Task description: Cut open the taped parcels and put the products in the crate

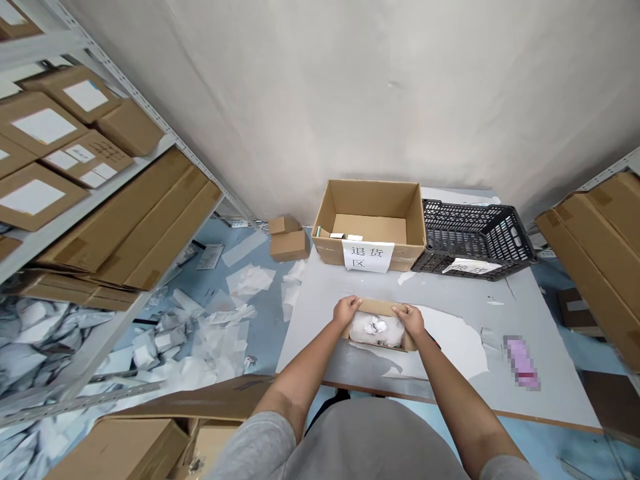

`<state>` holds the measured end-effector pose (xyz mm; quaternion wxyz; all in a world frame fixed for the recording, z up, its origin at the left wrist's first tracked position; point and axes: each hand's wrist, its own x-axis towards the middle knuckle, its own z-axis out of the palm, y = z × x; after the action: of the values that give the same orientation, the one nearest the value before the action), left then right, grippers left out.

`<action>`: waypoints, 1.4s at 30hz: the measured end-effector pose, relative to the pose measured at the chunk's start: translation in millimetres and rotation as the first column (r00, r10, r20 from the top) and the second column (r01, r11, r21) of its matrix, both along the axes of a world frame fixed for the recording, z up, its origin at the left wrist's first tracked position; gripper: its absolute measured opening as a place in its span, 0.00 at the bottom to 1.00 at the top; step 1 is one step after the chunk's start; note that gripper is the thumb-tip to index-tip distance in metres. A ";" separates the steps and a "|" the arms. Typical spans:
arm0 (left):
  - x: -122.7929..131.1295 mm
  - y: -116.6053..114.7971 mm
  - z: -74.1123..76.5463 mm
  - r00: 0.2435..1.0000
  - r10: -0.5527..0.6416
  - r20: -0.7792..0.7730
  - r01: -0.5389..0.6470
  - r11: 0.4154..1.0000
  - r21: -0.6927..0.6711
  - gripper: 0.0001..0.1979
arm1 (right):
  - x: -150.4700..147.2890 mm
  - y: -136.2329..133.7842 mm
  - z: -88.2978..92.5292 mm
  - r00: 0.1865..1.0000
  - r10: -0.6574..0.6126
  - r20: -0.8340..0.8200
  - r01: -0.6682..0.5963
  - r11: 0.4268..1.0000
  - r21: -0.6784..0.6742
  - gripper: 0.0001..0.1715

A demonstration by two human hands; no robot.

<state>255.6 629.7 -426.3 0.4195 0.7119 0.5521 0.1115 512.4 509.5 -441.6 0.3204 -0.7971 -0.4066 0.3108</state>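
Observation:
A small open cardboard box (379,307) is between my two hands, at the near side of the grey table. Inside it lies a clear, puffy plastic wrapping (365,331) with a crumpled white piece (376,325) on top. My left hand (347,311) grips the box's far left corner, thumb at the rim. The far right corner is pinched by my right hand (411,320). Whatever is under the wrapping is hidden. Beneath and to the right of the box, a torn white sheet (455,340) lies flat on the table.
Behind stand a large open carton (370,200) with a paper sign and a black plastic crate (475,233). A blurred pink item (521,362) lies on the table (555,380) at right. Shelves (120,167) with boxes line the left; wrapping litters the floor.

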 end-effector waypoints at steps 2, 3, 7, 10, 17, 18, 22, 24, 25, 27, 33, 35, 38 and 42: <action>0.6 3.0 -3.5 1.000 0.008 -0.012 -0.008 1.000 0.000 0.17 | 1.3 2.3 -2.8 1.000 -0.007 -0.022 0.006 0.999 -0.035 0.31; 1.4 3.8 -4.8 1.000 0.005 -0.017 -0.005 1.000 0.001 0.22 | 1.2 2.8 -2.9 1.000 -0.015 -0.011 0.014 0.998 -0.057 0.33; 3.4 3.6 -9.2 0.995 -0.076 -0.058 0.082 0.991 0.108 0.27 | -2.9 -0.3 1.7 0.975 0.047 0.215 -0.049 0.999 0.004 0.27; -1.3 0.8 -13.0 0.980 -0.168 -0.111 0.188 0.959 0.213 0.19 | -6.4 -7.4 4.6 0.867 0.158 0.473 -0.204 0.978 0.048 0.20; -17.9 -4.3 -22.8 0.905 -0.401 -0.143 0.426 0.862 0.275 0.18 | -6.7 -26.8 -1.6 0.745 0.424 0.515 -0.423 0.897 -0.128 0.23; -17.9 -4.6 -24.3 0.905 -0.400 -0.141 0.424 0.869 0.255 0.16 | -6.4 -27.7 -2.4 0.753 0.434 0.494 -0.423 0.895 -0.142 0.21; -12.7 -4.5 -28.2 0.933 -0.338 -0.122 0.356 0.912 0.202 0.14 | -7.6 -24.5 -2.2 0.787 0.425 0.447 -0.378 0.905 -0.195 0.19; -10.1 -3.9 -27.3 0.943 -0.307 -0.131 0.327 0.927 0.184 0.13 | -8.8 -21.8 -0.2 0.805 0.406 0.433 -0.345 0.914 -0.216 0.19; -9.4 -3.8 -25.9 0.944 -0.299 -0.137 0.321 0.930 0.180 0.13 | -9.4 -21.3 1.3 0.812 0.395 0.430 -0.334 0.918 -0.212 0.19; -10.0 -5.2 -21.3 0.946 -0.293 -0.140 0.317 0.926 0.203 0.12 | -11.2 -23.5 5.1 0.817 0.359 0.452 -0.315 0.933 -0.172 0.20; -28.9 -28.1 1.7 0.882 -0.451 -0.137 0.465 0.789 0.401 0.31 | -25.1 -61.6 22.2 0.726 0.413 0.550 -0.466 0.884 -0.049 0.29; -39.9 -39.5 10.3 0.813 -0.566 -0.134 0.568 0.723 0.394 0.34 | -30.1 -80.1 28.7 0.696 0.483 0.532 -0.545 0.837 -0.047 0.30; -57.1 -55.9 21.2 0.727 -0.672 -0.139 0.664 0.638 0.389 0.42 | -35.2 -104.8 33.9 0.653 0.568 0.501 -0.636 0.770 -0.044 0.34; -70.4 -74.0 22.2 0.648 -0.722 -0.243 0.747 0.539 0.389 0.55 | -39.2 -119.7 22.5 0.580 0.633 0.513 -0.699 0.710 -0.086 0.41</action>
<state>185.2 555.7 -404.0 0.2329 0.9568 0.1710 0.0324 473.2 389.7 -419.1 0.1107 -0.6157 -0.7634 0.1609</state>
